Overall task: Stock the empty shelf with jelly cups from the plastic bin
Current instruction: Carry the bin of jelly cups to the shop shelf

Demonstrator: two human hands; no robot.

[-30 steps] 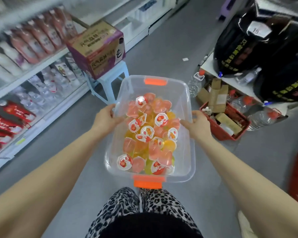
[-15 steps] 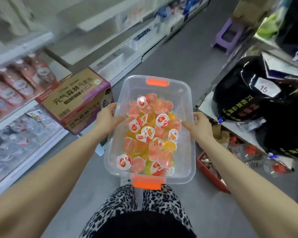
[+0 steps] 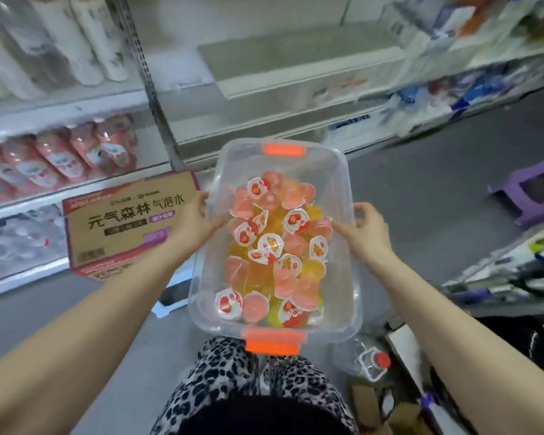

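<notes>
A clear plastic bin (image 3: 343,189) with orange clips at both ends is held in front of me at waist height. It holds several pink and yellow jelly cups (image 3: 277,246) piled in the middle. My left hand (image 3: 195,221) grips the bin's left rim, and my right hand (image 3: 363,232) grips the right rim. Straight ahead, beyond the bin, an empty white shelf (image 3: 296,58) sits at the back, with another bare shelf below it.
A cardboard drinks box (image 3: 129,224) stands at the left, close to my left hand. Bottles fill the left shelves (image 3: 60,158). A purple stool (image 3: 534,189) stands on the floor at right. A bottle (image 3: 371,362) and boxes lie at lower right.
My view has swung left and up toward the shelving, so the empty shelf now faces me. The bin stays in both hands; the black bags at right have left the view.
</notes>
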